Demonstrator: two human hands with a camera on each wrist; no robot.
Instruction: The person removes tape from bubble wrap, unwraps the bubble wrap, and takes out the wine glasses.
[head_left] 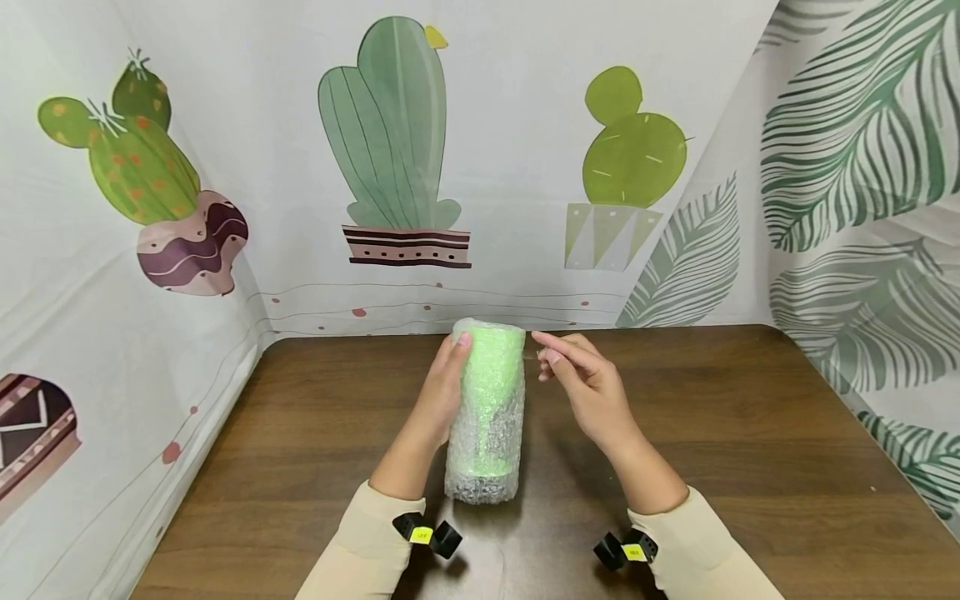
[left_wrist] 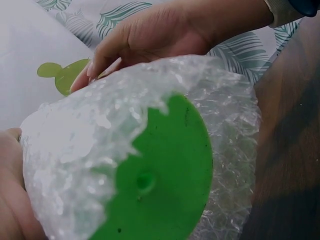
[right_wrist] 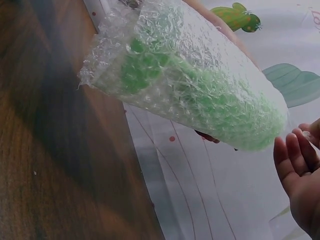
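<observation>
A green cylindrical object wrapped in bubble wrap (head_left: 491, 400) stands tilted above the table in the head view. My left hand (head_left: 442, 383) grips its left side near the top, thumb on the front. In the left wrist view, the round green end (left_wrist: 165, 170) shows a small central hole, with loose bubble wrap around it. Just right of the wrapped top, my right hand (head_left: 588, 383) brings thumb and fingertips together. A small clear strip appears pinched there, though it is hard to make out. In the right wrist view, the right hand (right_wrist: 305, 190) is beside the roll's far end.
A dark brown wooden table (head_left: 322, 467) lies beneath the hands. Behind it hangs a white cloth (head_left: 517, 125) printed with cacti, and a leaf-patterned cloth (head_left: 847, 192) is at the right. Each wrist wears a black camera, including the left one (head_left: 447, 540).
</observation>
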